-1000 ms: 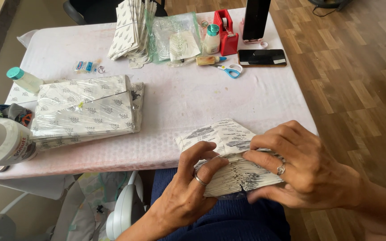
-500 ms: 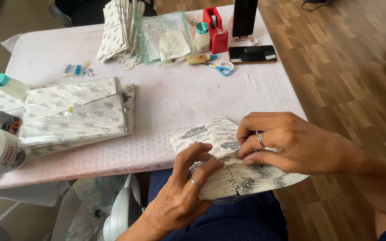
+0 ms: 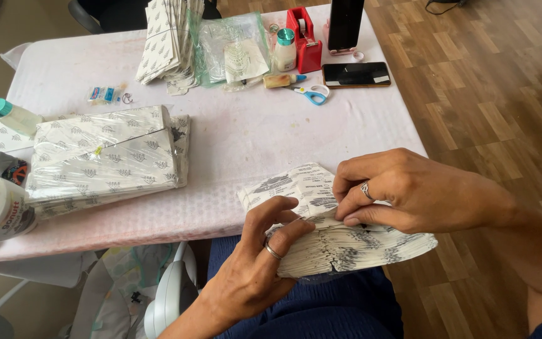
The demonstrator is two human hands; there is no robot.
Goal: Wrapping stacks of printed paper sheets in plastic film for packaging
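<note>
Gripping the stack of printed paper packets (image 3: 346, 245) at the worktop's (image 3: 271, 144) near edge, my left hand (image 3: 265, 263) clasps it while my right hand (image 3: 409, 191) pinches the top packet.

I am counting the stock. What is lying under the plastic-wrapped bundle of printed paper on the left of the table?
Under the wrapped bundle a few loose printed sheets stick out at its right edge. How far they reach beneath is covered.

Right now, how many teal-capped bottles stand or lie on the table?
2: one bottle lies at the table's left edge beside the wrapped stack; another bottle stands upright by the red tape dispenser. Others may be hidden.
</note>
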